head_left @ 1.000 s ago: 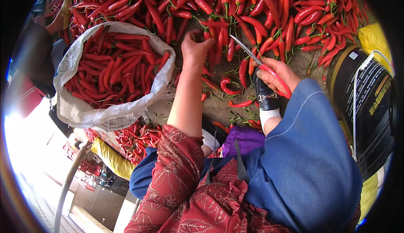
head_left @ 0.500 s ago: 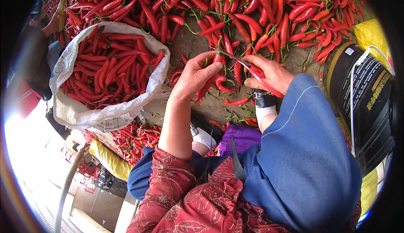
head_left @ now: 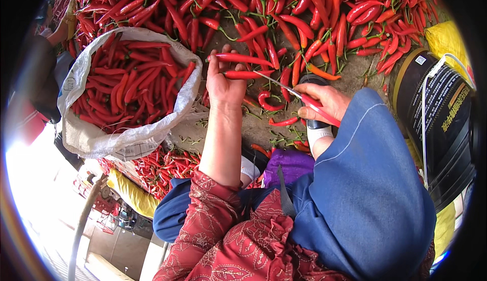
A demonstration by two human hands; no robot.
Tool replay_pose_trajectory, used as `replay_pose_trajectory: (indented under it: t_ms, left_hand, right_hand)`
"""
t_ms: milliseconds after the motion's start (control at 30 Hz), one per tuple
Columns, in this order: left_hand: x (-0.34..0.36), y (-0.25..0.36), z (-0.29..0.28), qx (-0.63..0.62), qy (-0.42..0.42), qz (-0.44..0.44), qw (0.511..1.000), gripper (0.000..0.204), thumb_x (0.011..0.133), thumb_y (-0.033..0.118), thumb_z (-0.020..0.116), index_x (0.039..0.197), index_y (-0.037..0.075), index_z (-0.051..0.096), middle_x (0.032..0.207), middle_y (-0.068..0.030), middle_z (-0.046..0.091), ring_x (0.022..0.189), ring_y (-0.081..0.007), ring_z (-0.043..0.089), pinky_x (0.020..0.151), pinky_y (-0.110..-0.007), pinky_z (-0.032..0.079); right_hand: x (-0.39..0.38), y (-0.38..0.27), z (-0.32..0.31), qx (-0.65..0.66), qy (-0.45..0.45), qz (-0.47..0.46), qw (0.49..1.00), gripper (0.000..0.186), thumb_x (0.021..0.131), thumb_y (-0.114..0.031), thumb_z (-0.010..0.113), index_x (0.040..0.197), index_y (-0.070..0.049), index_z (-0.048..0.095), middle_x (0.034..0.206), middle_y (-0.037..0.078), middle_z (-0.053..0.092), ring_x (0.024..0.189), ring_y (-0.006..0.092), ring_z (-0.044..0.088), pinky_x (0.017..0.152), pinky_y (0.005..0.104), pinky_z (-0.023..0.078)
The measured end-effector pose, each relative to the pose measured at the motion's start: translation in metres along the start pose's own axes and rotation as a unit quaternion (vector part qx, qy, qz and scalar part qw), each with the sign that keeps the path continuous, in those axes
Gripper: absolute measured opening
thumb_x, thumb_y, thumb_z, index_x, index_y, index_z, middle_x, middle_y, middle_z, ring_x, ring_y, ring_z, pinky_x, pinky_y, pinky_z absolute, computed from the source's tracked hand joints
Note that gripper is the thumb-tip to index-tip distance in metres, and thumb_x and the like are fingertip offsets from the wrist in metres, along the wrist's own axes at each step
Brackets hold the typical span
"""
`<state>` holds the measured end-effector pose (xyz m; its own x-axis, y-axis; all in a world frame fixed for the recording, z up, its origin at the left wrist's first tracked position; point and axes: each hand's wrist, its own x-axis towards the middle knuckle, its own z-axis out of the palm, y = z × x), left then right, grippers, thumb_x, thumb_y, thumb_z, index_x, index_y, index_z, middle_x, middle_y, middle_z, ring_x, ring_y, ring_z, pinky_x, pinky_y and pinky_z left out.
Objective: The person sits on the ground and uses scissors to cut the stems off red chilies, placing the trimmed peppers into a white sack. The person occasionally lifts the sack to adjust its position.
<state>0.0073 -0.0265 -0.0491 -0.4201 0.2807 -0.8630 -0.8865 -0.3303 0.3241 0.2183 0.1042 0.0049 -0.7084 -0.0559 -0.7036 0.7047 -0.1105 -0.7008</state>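
- Head view, left hand: the left hand [head_left: 223,85] was raised over the ground with its fingers closed around two red chillies [head_left: 243,65], one lying above the other and both pointing out to the right.
- Head view, right hand: the right hand [head_left: 322,106] was clenched around the red handles of a pair of scissors [head_left: 294,92]. The thin metal blades reached left and up to the lower of the two held chillies, close to where its end stuck out of the left hand; whether the blades touched it could not be told.
- Head view, position of the chillies: the held pair sat between the two hands, just above a patch of bare dirt ground [head_left: 253,128] strewn with small green stems and a few loose chillies.
- Head view, surroundings: a large heap of red chillies [head_left: 324,12] with green stalks covered the ground beyond the hands.
- To the left of the left hand stood an open white woven sack [head_left: 137,139], filled with red chillies without stalks.
- At the right edge stood a black bucket [head_left: 436,123] with a white wire handle, with a yellow bag [head_left: 446,40] just behind it.
- The forearms came up from the lower edge, the left in a red patterned sleeve [head_left: 218,220], the right in a blue sleeve [head_left: 365,179].
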Motion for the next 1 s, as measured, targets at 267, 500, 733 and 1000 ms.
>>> replay_pose_trajectory:
  t_ms: [267,500,733,1000]
  left_hand:
    - [-0.028,0.034,0.024,0.32,0.008,0.54,0.779,0.019,0.087,0.008,0.047,0.105,0.003,0.044,0.094,-0.0091,0.056,0.087,-0.0181,0.054,0.08,-0.033,0.046]
    - [-0.016,0.021,-0.009,0.793,0.033,0.275,0.543,0.037,0.072,0.027,0.074,0.096,0.002,0.062,0.075,-0.01,0.064,0.066,-0.0178,0.06,0.063,-0.031,0.048]
    - [-0.004,-0.007,-0.012,0.813,0.076,0.32,0.48,0.046,0.067,0.027,0.076,0.101,0.004,0.055,0.077,-0.0123,0.065,0.072,-0.0248,0.063,0.067,-0.034,0.049]
    - [-0.043,-0.001,-0.006,0.692,-0.139,0.199,0.68,0.024,0.074,0.007,0.068,0.098,0.003,0.065,0.078,0.0016,0.06,0.066,-0.0027,0.048,0.061,-0.018,0.041]
  right_hand:
    - [0.011,0.017,0.005,0.117,0.081,-0.004,0.99,0.047,0.084,-0.016,0.064,0.125,-0.001,0.046,0.103,0.008,0.058,0.098,0.0144,0.055,0.088,0.0314,0.044]
    - [0.012,0.024,0.004,0.109,0.113,-0.004,0.988,0.046,0.085,-0.015,0.063,0.126,-0.002,0.046,0.105,0.008,0.058,0.1,0.0148,0.055,0.089,0.0313,0.043]
    - [0.01,0.032,0.003,0.077,0.11,-0.002,0.991,0.059,0.077,-0.038,0.071,0.124,-0.007,0.05,0.107,0.013,0.061,0.102,0.0225,0.059,0.088,0.0336,0.045]
    - [0.01,0.013,0.001,-0.018,0.065,-0.029,0.997,0.068,0.078,-0.042,0.068,0.128,-0.005,0.041,0.113,0.018,0.054,0.109,0.0293,0.053,0.092,0.0373,0.041]
